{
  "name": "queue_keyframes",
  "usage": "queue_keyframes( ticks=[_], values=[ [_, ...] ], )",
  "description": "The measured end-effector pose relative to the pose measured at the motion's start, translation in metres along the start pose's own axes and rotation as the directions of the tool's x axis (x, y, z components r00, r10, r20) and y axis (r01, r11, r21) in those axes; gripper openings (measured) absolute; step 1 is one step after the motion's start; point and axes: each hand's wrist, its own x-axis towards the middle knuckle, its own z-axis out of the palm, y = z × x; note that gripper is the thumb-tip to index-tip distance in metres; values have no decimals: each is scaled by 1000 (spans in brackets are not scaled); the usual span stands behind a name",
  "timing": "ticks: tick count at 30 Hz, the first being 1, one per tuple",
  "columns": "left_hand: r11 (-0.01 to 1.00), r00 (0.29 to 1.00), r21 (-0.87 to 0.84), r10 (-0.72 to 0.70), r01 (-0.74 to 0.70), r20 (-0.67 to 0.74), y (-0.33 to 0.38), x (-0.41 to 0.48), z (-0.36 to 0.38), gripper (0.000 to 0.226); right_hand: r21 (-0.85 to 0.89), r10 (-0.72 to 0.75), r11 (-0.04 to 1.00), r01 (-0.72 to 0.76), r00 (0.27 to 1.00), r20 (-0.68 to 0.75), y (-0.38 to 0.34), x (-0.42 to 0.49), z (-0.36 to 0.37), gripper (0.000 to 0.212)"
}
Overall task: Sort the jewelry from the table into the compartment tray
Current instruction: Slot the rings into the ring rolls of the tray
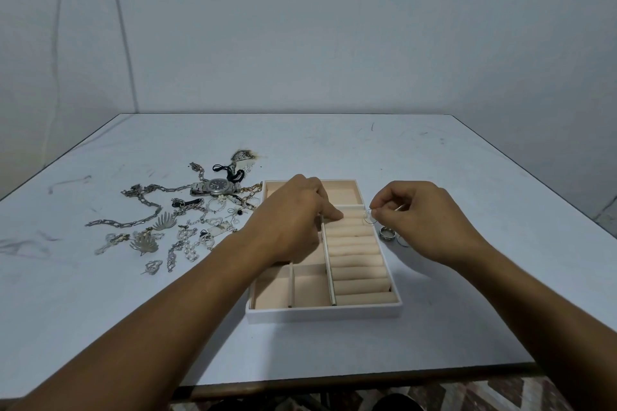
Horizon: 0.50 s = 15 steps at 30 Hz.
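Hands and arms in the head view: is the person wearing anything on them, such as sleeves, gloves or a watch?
Nothing worn shows. The left hand and right hand are ungloved, and the parts of the fingers in view carry no rings. The left forearm and right forearm are bare to the picture's lower edge: no sleeve, watch or bracelet.

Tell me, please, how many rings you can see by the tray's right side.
3. One thin ring is pinched in the right hand at the tray's right edge; a wide band lies on the table beside the tray; a second thin ring sits next to it, partly under the hand.
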Motion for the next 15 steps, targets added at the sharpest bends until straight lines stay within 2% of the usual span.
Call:
queue_keyframes(
  ticks=[5, 9, 15],
  values=[
    [1000, 1000, -19, 8, -8, -28, -2, -2, -3, 49, 8, 2, 1000, -2, 1000, 3, 1, 0, 0, 11],
    [999, 998, -27, 23, -24, -53, -9, -6, -2, 34, 11, 7, 1000, -7, 1000, 13, 2, 0, 2, 12],
    [992, 995, 98, 88, -82, -52, -10, -4, -2, 34, -6, -8, 1000, 8, 1000, -16, 0, 4, 9, 12]
  ],
)
